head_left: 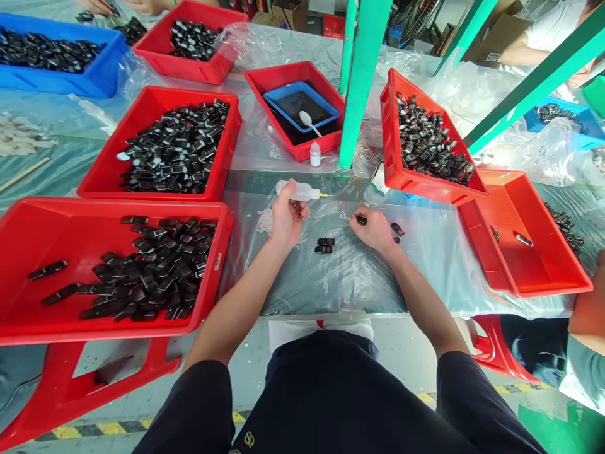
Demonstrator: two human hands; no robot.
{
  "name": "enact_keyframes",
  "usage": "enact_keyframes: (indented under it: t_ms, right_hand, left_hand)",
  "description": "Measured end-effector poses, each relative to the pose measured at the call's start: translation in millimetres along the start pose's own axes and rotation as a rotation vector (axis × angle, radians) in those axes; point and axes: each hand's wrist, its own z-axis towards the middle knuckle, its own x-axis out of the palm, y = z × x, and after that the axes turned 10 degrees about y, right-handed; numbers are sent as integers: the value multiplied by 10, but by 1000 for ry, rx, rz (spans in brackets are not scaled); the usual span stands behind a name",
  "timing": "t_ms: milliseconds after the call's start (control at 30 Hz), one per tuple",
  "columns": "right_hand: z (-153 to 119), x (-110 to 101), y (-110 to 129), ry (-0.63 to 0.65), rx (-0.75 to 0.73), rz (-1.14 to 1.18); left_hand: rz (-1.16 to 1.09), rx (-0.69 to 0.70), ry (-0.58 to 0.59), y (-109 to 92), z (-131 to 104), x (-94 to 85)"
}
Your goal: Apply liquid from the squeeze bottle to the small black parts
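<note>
- Your camera sits on your head and looks out from above your own body.
- It faces forward and down, so your dark shirt point(345, 391) fills the bottom middle.
- Your left hand point(287, 217) and right hand point(373, 228) are near the middle, quite close to the camera.
- It sees wide, with red bins point(42, 306) on both sides of the table point(295, 287).
- Up top, it looks past a green post point(362, 94) to things farther away.

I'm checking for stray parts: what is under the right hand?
Plastic sheeting shows around the right hand, and two dark pieces lie beside it. Anything directly beneath is covered and cannot be seen.
</note>
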Motion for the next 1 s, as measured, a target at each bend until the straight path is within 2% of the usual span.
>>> enact_keyframes:
  t_ms: [233, 600, 700, 833, 933, 1000]
  right_hand:
    - [-16, 13, 57, 1, 22, -156]
    - [-5, 41, 51, -28, -14, -104]
    - [6, -14, 36, -69, -60, 47]
    - [40, -156, -39, -148, -127, 404]
    - [66, -219, -72, -102, -87, 663]
    - [64, -213, -49, -66, -76, 755]
  left_hand:
    - [1, 13, -8, 16, 13, -22]
    - [-5, 28, -10, 46, 36, -57]
    - [-6, 31, -8, 33, 28, -62]
    - [0, 20, -19, 17, 20, -56]
    - [2, 22, -11, 15, 17, -42]
    - [0, 27, -3, 17, 15, -32]
